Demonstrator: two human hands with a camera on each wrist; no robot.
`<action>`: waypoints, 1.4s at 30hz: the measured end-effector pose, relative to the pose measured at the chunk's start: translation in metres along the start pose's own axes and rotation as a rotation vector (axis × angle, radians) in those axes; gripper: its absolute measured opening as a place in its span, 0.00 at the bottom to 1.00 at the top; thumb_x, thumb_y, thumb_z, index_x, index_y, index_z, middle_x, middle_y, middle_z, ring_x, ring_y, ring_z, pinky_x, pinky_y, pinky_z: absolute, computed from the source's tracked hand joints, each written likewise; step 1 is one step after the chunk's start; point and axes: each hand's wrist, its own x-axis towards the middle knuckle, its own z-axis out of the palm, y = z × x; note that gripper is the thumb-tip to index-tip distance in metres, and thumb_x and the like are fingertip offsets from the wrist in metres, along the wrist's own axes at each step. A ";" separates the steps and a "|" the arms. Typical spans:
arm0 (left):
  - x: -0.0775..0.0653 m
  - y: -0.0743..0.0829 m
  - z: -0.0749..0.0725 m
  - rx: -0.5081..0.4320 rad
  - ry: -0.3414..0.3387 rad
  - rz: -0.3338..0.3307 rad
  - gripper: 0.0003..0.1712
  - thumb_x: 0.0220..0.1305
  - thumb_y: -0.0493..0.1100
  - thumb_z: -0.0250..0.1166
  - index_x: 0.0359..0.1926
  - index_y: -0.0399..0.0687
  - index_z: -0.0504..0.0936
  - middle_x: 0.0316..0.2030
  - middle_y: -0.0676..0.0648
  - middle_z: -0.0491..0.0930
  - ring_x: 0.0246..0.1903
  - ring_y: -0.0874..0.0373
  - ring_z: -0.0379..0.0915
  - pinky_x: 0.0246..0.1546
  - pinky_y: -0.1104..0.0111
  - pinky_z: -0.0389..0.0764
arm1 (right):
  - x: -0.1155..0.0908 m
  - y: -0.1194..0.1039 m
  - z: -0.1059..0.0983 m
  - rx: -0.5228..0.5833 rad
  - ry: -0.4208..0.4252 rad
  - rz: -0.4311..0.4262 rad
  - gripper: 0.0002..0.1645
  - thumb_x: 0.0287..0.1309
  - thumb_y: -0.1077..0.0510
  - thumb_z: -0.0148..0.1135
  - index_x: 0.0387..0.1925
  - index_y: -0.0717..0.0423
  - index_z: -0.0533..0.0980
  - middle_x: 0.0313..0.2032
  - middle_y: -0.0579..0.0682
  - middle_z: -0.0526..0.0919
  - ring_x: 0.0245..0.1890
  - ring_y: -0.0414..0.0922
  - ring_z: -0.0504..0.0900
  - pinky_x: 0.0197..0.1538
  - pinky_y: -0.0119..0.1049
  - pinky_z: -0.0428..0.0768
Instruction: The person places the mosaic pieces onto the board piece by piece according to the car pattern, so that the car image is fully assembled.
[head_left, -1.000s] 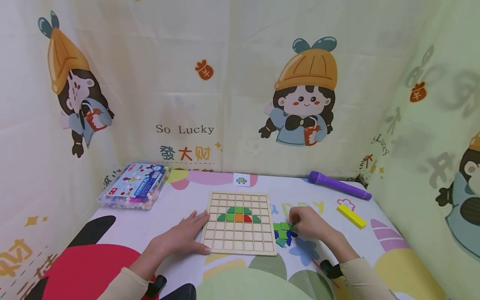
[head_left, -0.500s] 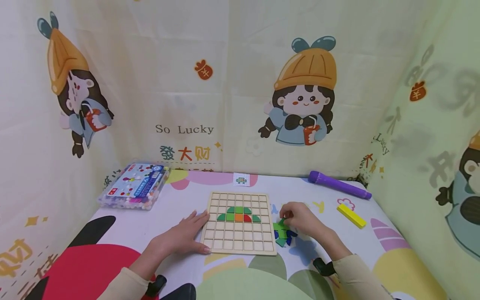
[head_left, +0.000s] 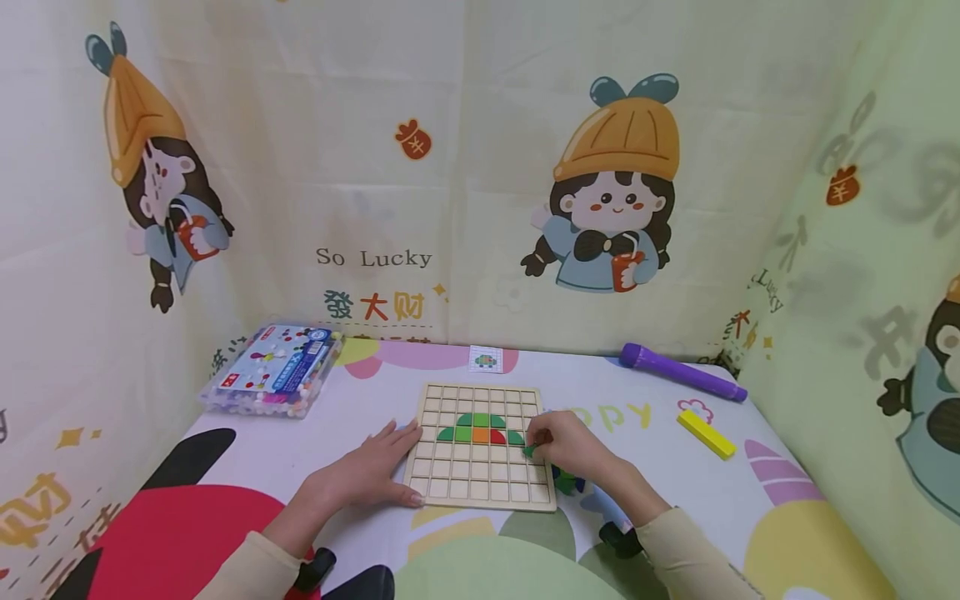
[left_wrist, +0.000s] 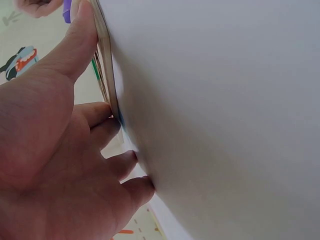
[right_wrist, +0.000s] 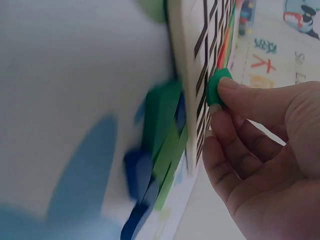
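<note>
A wooden grid board lies on the table, with green tiles, an orange tile and a red tile set in its middle cells. My left hand rests along the board's left edge, thumb at the near corner and fingers extended. Over the board's right side, my right hand pinches a small dark green tile with a curved edge between thumb and index finger. Beside the board's right edge lies a pile of loose green and blue tiles, partly hidden by the right hand in the head view.
Behind the board lies a small picture card. A clear plastic case of beads stands at the back left. To the right are a purple stick and a yellow bar. Printed curtains surround the table's back and sides.
My right hand has moved left from the pile to the board's right side, carrying the green tile. The left hand has stayed at the board's left edge.
</note>
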 end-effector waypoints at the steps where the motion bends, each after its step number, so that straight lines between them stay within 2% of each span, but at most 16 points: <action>1: 0.000 0.000 0.000 0.001 0.000 0.001 0.62 0.48 0.65 0.75 0.77 0.45 0.57 0.78 0.45 0.53 0.78 0.37 0.39 0.74 0.39 0.50 | 0.001 -0.002 0.002 0.004 -0.004 -0.006 0.10 0.50 0.72 0.68 0.29 0.55 0.81 0.27 0.46 0.82 0.27 0.37 0.73 0.32 0.29 0.75; 11: 0.000 0.001 -0.001 0.003 0.005 0.009 0.62 0.48 0.65 0.75 0.77 0.45 0.57 0.78 0.45 0.53 0.78 0.36 0.39 0.74 0.38 0.49 | 0.017 -0.026 0.020 0.009 -0.010 -0.049 0.10 0.52 0.71 0.66 0.31 0.54 0.82 0.30 0.49 0.84 0.29 0.38 0.74 0.34 0.30 0.76; 18: 0.001 0.000 -0.001 -0.002 -0.001 0.007 0.62 0.47 0.65 0.75 0.76 0.45 0.57 0.78 0.45 0.53 0.78 0.37 0.39 0.74 0.38 0.49 | 0.028 -0.045 0.032 0.054 -0.030 -0.082 0.12 0.54 0.71 0.65 0.39 0.56 0.84 0.31 0.50 0.84 0.30 0.38 0.74 0.35 0.29 0.75; 22: 0.001 0.000 -0.001 0.004 -0.006 0.011 0.62 0.48 0.66 0.75 0.77 0.45 0.57 0.78 0.45 0.53 0.78 0.36 0.39 0.74 0.38 0.50 | 0.036 -0.052 0.043 0.071 -0.047 -0.079 0.11 0.55 0.70 0.65 0.39 0.55 0.85 0.30 0.48 0.83 0.29 0.37 0.73 0.35 0.28 0.75; 32: 0.001 -0.003 0.000 0.008 -0.005 0.019 0.62 0.48 0.67 0.74 0.77 0.45 0.57 0.78 0.45 0.53 0.78 0.36 0.39 0.74 0.37 0.50 | 0.052 -0.066 0.064 0.141 -0.049 -0.006 0.09 0.56 0.66 0.66 0.35 0.49 0.84 0.27 0.41 0.80 0.27 0.35 0.73 0.32 0.27 0.74; 37: 0.002 -0.003 -0.001 0.005 -0.002 0.029 0.61 0.49 0.67 0.73 0.77 0.46 0.57 0.78 0.46 0.53 0.78 0.37 0.39 0.73 0.37 0.50 | 0.059 -0.071 0.069 0.181 -0.020 0.029 0.07 0.56 0.65 0.67 0.33 0.50 0.84 0.27 0.43 0.80 0.28 0.37 0.73 0.32 0.28 0.74; 42: 0.000 -0.003 -0.001 0.005 -0.001 0.040 0.62 0.49 0.66 0.73 0.77 0.43 0.56 0.78 0.44 0.52 0.78 0.36 0.40 0.73 0.37 0.51 | 0.063 -0.071 0.073 0.163 0.008 0.057 0.05 0.55 0.64 0.69 0.33 0.50 0.84 0.28 0.43 0.80 0.29 0.38 0.74 0.34 0.29 0.75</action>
